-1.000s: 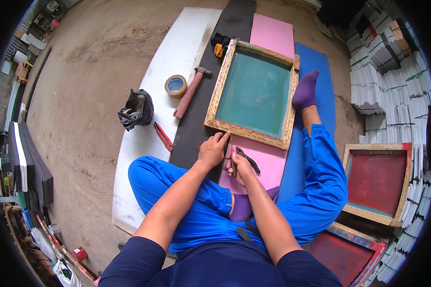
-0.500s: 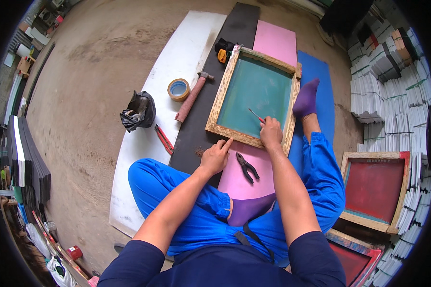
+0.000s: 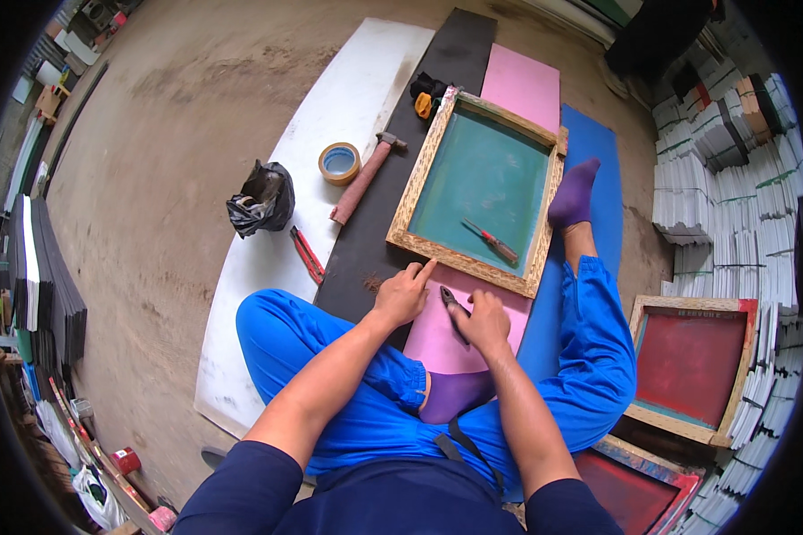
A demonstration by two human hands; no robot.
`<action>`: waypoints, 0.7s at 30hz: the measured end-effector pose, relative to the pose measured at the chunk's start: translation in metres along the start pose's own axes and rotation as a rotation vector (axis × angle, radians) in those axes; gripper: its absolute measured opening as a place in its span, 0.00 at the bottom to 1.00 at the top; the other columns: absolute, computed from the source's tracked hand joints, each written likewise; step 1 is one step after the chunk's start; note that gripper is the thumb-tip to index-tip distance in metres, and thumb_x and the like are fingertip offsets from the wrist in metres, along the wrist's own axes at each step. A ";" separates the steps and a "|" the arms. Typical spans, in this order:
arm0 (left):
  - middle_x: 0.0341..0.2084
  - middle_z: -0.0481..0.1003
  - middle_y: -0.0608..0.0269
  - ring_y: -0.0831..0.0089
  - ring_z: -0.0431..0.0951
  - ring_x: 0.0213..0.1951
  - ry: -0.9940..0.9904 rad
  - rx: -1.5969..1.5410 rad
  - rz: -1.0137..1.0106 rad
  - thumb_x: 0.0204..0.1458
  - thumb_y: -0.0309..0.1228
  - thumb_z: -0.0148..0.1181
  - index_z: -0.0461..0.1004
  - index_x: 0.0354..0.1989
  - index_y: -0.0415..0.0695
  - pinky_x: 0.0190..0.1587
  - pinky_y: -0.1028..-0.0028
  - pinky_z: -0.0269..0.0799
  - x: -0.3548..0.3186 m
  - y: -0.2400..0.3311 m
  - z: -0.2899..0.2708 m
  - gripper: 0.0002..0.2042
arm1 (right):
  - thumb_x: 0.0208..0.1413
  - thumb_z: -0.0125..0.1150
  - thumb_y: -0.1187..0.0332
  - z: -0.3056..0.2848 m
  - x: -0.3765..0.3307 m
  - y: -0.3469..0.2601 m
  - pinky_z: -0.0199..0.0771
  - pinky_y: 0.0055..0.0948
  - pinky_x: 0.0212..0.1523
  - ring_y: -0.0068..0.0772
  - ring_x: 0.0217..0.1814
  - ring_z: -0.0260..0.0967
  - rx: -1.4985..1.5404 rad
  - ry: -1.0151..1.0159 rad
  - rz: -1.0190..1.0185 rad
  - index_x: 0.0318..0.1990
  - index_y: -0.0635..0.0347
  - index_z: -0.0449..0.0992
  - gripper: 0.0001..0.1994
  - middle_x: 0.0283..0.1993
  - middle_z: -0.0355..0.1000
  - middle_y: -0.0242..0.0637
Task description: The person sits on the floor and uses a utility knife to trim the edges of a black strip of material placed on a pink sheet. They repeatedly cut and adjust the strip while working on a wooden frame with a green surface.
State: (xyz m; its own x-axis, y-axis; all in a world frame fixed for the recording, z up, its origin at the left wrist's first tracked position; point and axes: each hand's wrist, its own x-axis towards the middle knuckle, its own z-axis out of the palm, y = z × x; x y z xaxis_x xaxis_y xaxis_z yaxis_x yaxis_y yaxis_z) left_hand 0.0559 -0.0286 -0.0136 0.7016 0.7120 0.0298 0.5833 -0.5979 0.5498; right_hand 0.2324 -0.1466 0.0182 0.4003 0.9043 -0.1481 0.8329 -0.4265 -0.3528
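A wooden-framed screen (image 3: 400, 230) with green mesh lies in front of me. On its mesh rests a screwdriver (image 3: 492, 241) with a red and dark handle. My left hand (image 3: 403, 292) is at the frame's near left corner, index finger stretched to the wood, nothing visible in it. Below the frame, my right hand (image 3: 484, 321) has its fingers curled over the black-handled pliers (image 3: 450, 299), which lie on a pink sheet (image 3: 437, 348); the hand covers part of the handles.
To the left are a hammer (image 3: 366, 183) with a wrapped handle, a tape roll (image 3: 339, 163), a red cutter (image 3: 307, 256) and a black bag (image 3: 260, 198). My socked foot (image 3: 575, 192) rests right of the frame. Red-mesh screens (image 3: 691, 361) and paper stacks (image 3: 736, 196) stand at right.
My right hand has let go of the screwdriver, leaving it on the mesh, and moved down to the pliers. The left hand stays at the frame's corner.
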 end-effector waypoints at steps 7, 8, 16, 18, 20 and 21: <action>0.46 0.72 0.53 0.54 0.80 0.44 0.028 -0.003 0.006 0.54 0.32 0.62 0.61 0.71 0.47 0.43 0.56 0.80 -0.001 0.001 0.004 0.33 | 0.42 0.77 0.54 0.021 -0.005 0.011 0.77 0.49 0.48 0.54 0.47 0.77 0.179 -0.271 0.115 0.42 0.64 0.76 0.26 0.40 0.77 0.52; 0.46 0.72 0.53 0.54 0.80 0.44 0.025 -0.004 0.004 0.54 0.32 0.62 0.61 0.71 0.47 0.43 0.56 0.80 -0.002 0.001 0.003 0.33 | 0.42 0.76 0.55 0.023 -0.001 0.013 0.76 0.49 0.47 0.54 0.44 0.78 0.222 -0.351 0.147 0.40 0.65 0.76 0.25 0.37 0.78 0.54; 0.42 0.76 0.54 0.57 0.82 0.39 -0.079 0.153 0.086 0.54 0.35 0.62 0.59 0.73 0.48 0.38 0.59 0.80 0.010 0.020 -0.002 0.35 | 0.47 0.68 0.67 0.048 -0.005 0.026 0.79 0.43 0.30 0.47 0.27 0.78 0.470 -0.262 0.219 0.38 0.67 0.71 0.15 0.31 0.77 0.52; 0.38 0.77 0.54 0.58 0.83 0.35 -0.082 0.206 0.078 0.54 0.35 0.63 0.55 0.74 0.48 0.35 0.60 0.80 0.021 0.031 0.000 0.38 | 0.49 0.67 0.72 0.053 -0.008 0.037 0.78 0.38 0.23 0.40 0.22 0.76 0.773 -0.328 0.324 0.38 0.65 0.69 0.13 0.29 0.76 0.46; 0.35 0.78 0.55 0.58 0.83 0.32 -0.109 0.252 0.057 0.54 0.35 0.63 0.53 0.76 0.49 0.33 0.59 0.79 0.023 0.032 0.004 0.40 | 0.49 0.66 0.75 0.033 -0.013 0.026 0.77 0.33 0.20 0.33 0.20 0.74 0.926 -0.377 0.387 0.39 0.64 0.69 0.12 0.28 0.74 0.41; 0.35 0.78 0.56 0.58 0.83 0.32 -0.130 0.267 0.050 0.54 0.36 0.63 0.51 0.76 0.50 0.33 0.59 0.79 0.025 0.032 0.006 0.41 | 0.49 0.66 0.77 0.019 -0.015 0.019 0.76 0.31 0.19 0.30 0.18 0.73 1.001 -0.398 0.418 0.39 0.63 0.68 0.12 0.27 0.73 0.38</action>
State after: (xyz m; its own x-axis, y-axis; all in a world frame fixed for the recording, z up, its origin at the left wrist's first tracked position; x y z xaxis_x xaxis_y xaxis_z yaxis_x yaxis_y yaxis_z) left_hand 0.0944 -0.0322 -0.0008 0.7687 0.6363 -0.0656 0.6217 -0.7190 0.3107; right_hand 0.2349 -0.1676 -0.0037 0.2758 0.7133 -0.6443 -0.0836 -0.6499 -0.7554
